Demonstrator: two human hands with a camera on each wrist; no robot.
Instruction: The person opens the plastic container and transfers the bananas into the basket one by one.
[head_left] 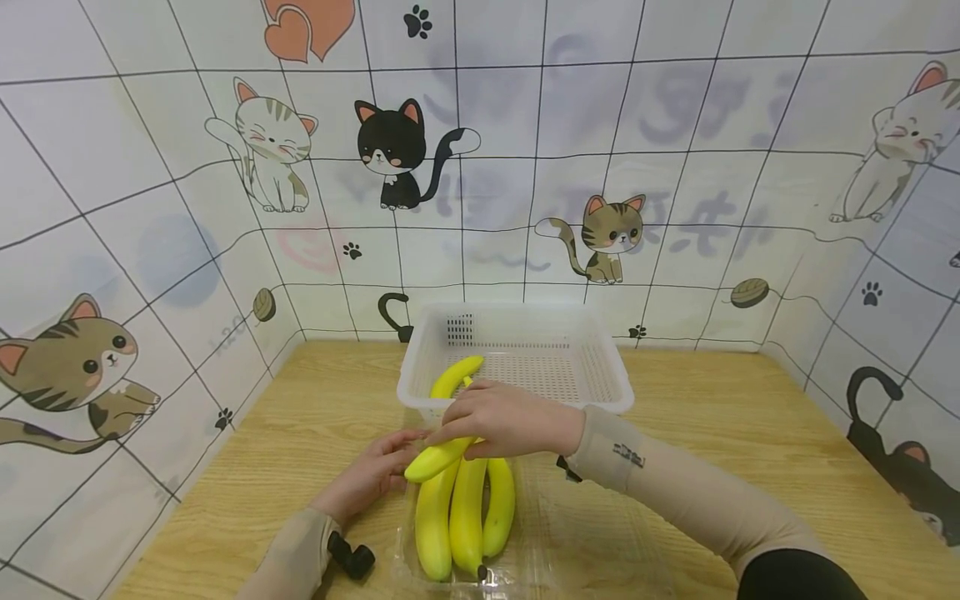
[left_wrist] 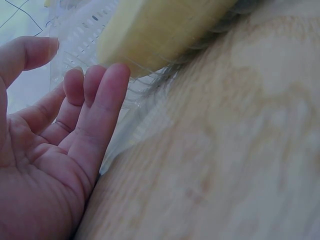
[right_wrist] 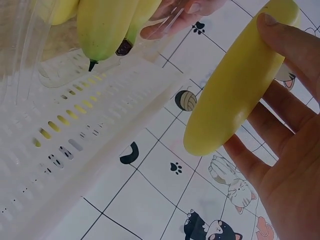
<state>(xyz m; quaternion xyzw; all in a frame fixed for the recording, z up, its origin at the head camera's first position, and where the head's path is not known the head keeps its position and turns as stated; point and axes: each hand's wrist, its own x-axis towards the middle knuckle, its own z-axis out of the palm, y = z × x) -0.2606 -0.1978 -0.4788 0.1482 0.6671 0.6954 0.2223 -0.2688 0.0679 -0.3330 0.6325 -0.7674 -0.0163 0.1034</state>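
My right hand [head_left: 502, 418] holds a yellow banana [head_left: 435, 462] between thumb and fingers, over the far end of a clear plastic box [head_left: 534, 546]. The same banana [right_wrist: 240, 80] fills the grip in the right wrist view. Below it, several bananas [head_left: 468, 521] lie side by side lengthwise in the box. My left hand [head_left: 378, 471] rests at the box's left side with fingers loosely bent and thumb apart. In the left wrist view its fingertips [left_wrist: 114, 80] are right at the clear wall, with a banana [left_wrist: 155, 35] behind.
Behind the box stands a white perforated basket [head_left: 617, 375] with a banana [head_left: 456, 375] at its left side. The wooden table [head_left: 720, 433] is closed in by walls [head_left: 495, 192] covered in a cat-print grid.
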